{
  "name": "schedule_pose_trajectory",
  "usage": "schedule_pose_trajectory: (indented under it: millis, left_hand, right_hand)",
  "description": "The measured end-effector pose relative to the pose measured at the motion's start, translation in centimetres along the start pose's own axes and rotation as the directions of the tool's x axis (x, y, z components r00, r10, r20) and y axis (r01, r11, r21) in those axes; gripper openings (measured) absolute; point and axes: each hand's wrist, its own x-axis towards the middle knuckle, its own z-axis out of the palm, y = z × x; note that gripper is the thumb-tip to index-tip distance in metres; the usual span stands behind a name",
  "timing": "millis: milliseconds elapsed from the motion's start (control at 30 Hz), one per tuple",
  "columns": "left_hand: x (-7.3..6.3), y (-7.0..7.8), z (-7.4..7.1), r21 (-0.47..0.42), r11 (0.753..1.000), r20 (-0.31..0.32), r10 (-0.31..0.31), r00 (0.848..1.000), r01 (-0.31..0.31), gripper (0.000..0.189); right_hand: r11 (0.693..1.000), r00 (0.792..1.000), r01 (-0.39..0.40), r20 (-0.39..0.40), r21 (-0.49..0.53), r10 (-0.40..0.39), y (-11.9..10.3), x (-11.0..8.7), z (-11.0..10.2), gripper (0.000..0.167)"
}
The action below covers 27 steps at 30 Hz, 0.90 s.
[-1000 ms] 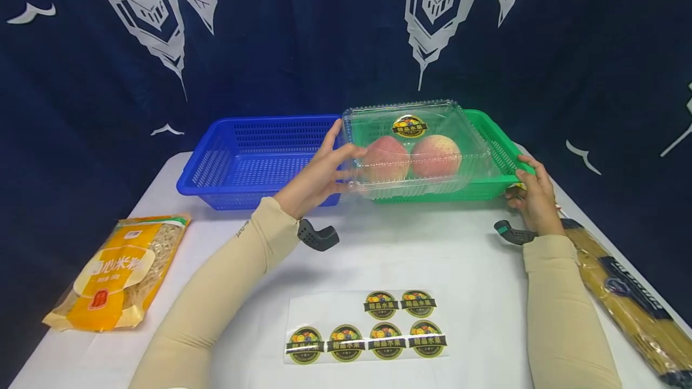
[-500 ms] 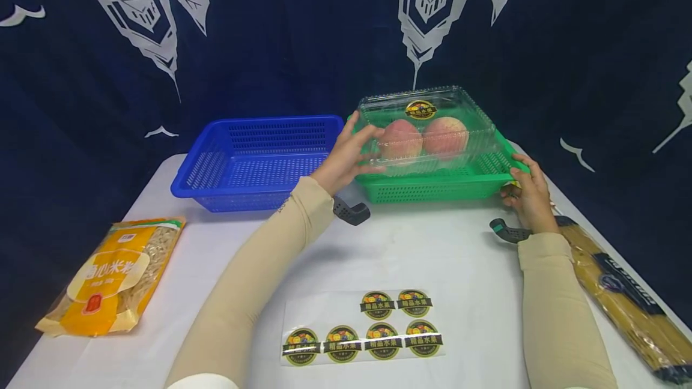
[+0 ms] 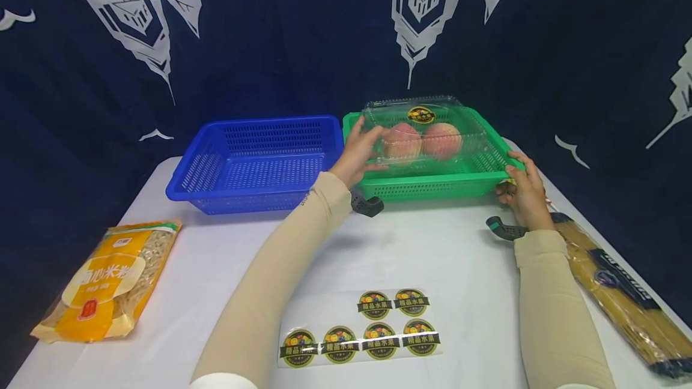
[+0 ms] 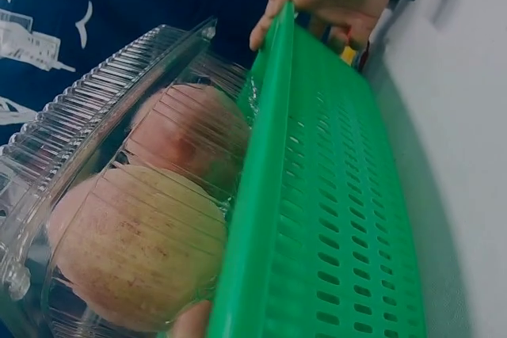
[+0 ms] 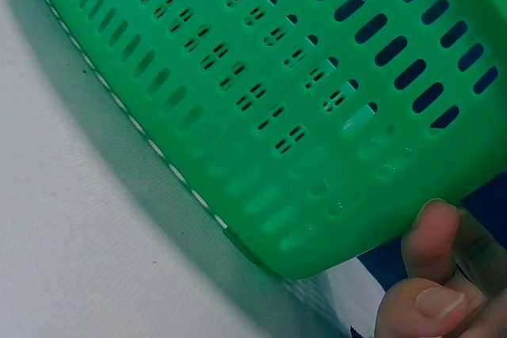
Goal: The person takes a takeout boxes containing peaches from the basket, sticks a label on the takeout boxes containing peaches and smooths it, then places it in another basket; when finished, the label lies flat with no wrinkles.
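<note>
My left hand (image 3: 359,152) grips the left end of a clear plastic fruit box (image 3: 470,131). Two pinkish peaches (image 4: 142,247) show through its wall, and a round black-and-gold label (image 3: 421,114) is stuck on the lid. The box sits slightly tilted inside the green basket (image 3: 432,188), below its back rim. One left fingertip (image 4: 192,322) shows under the near peach in the left wrist view; the rest of that hand is hidden there. My right hand (image 3: 527,194) holds the basket's right front corner, fingers over the rim.
A blue basket (image 3: 254,204) stands beside the green one. At the left lies a yellow bag of dry food (image 3: 108,284), at the right a long pack of noodles (image 3: 611,287). A sheet of round labels (image 3: 357,326) lies in front on the white table (image 3: 438,245).
My left hand has moved the fruit box to the right, over the green basket, and then lowered it in. The right hand keeps its hold on the basket corner.
</note>
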Motion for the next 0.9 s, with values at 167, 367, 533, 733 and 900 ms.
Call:
schedule_pose_trajectory:
  millis: [167,367,533,733,900]
  left_hand:
    - [0.8,-0.6,0.8,0.041,0.999,-0.042,0.016,0.999,-0.014,0.09]
    - [1.2,-1.2,1.6,0.077,0.997,-0.075,0.03,0.997,-0.024,0.087]
    - [1.4,-1.7,2.0,0.091,0.996,-0.084,0.028,0.996,-0.02,0.085]
    - [1.5,-2.4,2.4,0.142,0.99,-0.09,0.018,0.996,-0.005,0.087]
    - [1.7,-2.5,2.7,0.183,0.983,-0.142,0.003,0.99,0.024,0.09]
  right_hand:
    - [1.0,1.0,0.009,0.004,-0.001,-0.009,-0.1,0.1,0.0,0.035]
    - [1.0,1.0,0.001,0.003,-0.003,-0.001,0.0,0.1,-0.1,0.035]
    - [1.0,1.0,0.009,0.015,-0.004,-0.009,0.2,0.1,-0.1,0.035]
    - [1.0,1.0,0.013,0.025,0.006,-0.013,0.3,0.1,-0.1,0.035]
    - [1.0,0.999,0.015,0.029,0.015,-0.015,0.4,0.1,-0.1,0.035]
